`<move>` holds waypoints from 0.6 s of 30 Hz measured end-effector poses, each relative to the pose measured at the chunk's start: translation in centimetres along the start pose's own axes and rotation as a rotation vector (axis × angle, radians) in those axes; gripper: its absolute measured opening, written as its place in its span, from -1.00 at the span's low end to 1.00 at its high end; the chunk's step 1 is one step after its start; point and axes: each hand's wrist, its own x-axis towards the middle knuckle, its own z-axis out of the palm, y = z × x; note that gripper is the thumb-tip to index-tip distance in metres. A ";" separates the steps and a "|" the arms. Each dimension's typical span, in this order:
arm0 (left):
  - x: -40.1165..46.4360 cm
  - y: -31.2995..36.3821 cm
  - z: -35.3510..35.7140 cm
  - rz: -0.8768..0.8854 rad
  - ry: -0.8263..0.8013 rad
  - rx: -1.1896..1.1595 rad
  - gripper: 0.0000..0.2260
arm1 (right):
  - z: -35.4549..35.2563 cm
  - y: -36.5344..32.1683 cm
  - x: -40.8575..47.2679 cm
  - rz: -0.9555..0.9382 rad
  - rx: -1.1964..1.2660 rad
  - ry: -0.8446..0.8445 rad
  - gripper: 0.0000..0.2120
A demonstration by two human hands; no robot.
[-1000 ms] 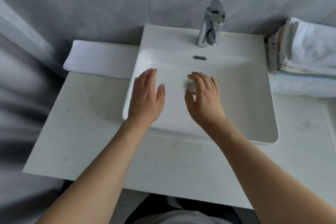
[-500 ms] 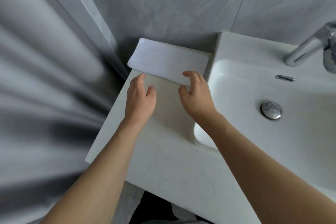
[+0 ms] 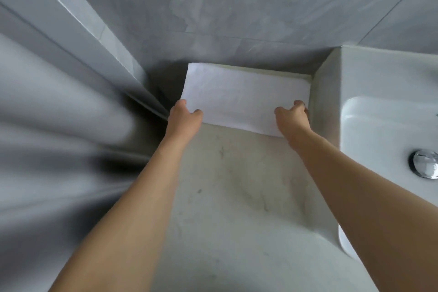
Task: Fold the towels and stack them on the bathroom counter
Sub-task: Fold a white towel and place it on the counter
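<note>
**Towel gripped at both near corners**

Towel [image 3: 244,97], white and folded flat, lies at the centre of the frame on the pale bathroom counter [image 3: 237,197], against the grey tiled wall [image 3: 237,7]. We see the left hand [image 3: 183,118] pinching its near left corner, thumb on top, and the right hand [image 3: 292,121] curled round its near right corner, beside the raised side of the white sink [image 3: 379,125]. At the right edge of the frame sits the chrome drain plug [image 3: 425,166].

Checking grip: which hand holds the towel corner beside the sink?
The right hand, on the towel beside the sink wall; the left hand holds the far corner.
</note>
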 end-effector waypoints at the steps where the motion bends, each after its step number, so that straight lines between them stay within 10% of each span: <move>1: 1.5 0.2 -0.1 -0.022 0.011 -0.020 -0.52 | 0.4 -0.3 1.0 0.030 0.026 0.016 -0.39; 9: 10.3 0.4 1.3 -0.157 0.005 -0.049 -0.41 | 2.4 -0.1 7.0 0.216 -0.203 0.267 -0.26; 18: 5.6 2.5 2.6 0.320 0.439 0.096 -0.78 | 1.3 0.3 4.3 -0.025 -0.057 0.169 -0.72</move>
